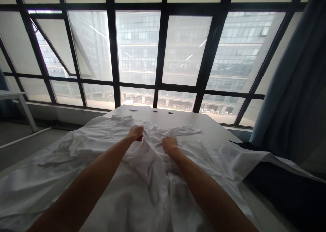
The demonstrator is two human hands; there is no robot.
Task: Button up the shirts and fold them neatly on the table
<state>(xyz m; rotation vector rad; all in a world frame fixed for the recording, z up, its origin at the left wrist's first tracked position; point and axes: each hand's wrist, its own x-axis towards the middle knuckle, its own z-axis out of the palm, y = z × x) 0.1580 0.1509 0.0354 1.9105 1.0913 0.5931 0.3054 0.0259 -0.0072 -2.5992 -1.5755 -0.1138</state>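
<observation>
A large white coat (142,177) lies spread and wrinkled over the table, with what looks like a sleeve (189,129) stretched to the right near the far end. My left hand (137,132) is closed in a fist on the coat's fabric and pulls it up into a fold. Close by on the right, my right hand (169,144) also grips the cloth, its fingers curled and partly hidden. Between the hands the fabric hangs in creases, and a long edge runs from there toward me.
The white table (216,131) reaches to a wall of black-framed windows (139,48). Papers (137,107) lie at its far edge. Dark cloth (285,191) sits at the right, partly under white fabric. A blue-grey curtain (292,89) hangs at right; another table (11,94) stands at left.
</observation>
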